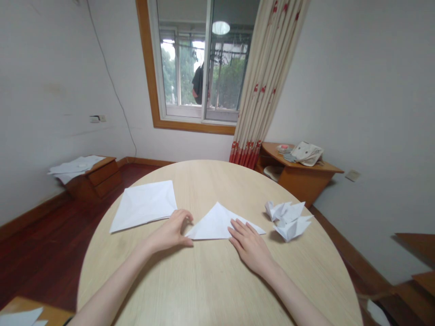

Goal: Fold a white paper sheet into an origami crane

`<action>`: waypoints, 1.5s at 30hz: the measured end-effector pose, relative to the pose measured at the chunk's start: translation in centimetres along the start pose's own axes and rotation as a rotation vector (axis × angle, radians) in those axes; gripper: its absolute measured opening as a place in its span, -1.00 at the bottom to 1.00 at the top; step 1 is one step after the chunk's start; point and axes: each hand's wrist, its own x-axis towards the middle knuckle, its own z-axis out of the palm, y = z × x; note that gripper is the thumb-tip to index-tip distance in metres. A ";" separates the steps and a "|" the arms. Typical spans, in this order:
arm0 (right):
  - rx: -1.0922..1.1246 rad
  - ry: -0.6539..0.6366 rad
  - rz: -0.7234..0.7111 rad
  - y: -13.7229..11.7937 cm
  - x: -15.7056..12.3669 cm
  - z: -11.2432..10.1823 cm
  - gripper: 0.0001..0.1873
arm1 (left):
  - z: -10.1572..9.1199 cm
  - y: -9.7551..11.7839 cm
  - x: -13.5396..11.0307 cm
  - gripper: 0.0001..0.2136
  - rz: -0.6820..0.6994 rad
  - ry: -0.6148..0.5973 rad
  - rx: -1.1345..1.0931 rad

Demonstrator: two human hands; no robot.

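Note:
A sheet of white paper folded into a triangle (215, 222) lies flat on the round wooden table (190, 285), its peak pointing away from me. My right hand (249, 244) rests on its right half with the fingers stretched out flat. At the left corner is my left hand (178, 228), thumb and fingers curved apart around the tip; whether it touches the paper I cannot tell. To the left lies a stack of white paper (144, 206). Right of my right hand sit several folded white paper figures (288, 222) with pointed ends.
Beyond the table stand a low drawer cabinet (103, 176) with papers at left and a wooden corner desk (295, 179) holding a cloth bag at right. A curtain (265, 86) hangs beside the window. More paper (22, 318) shows at lower left.

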 end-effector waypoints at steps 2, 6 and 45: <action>0.015 0.045 -0.032 -0.4 0.0 0.1 -0.60 | -0.6 -0.6 -0.1 -0.62 -0.029 -0.077 0.003; 0.113 0.084 -0.161 -1.9 0.0 0.2 -0.58 | -1.0 -1.2 0.0 -0.75 -0.043 -0.147 -0.035; 0.165 0.063 -0.146 -1.4 0.1 0.5 -0.55 | 4.4 2.3 0.0 -0.70 0.156 0.223 0.045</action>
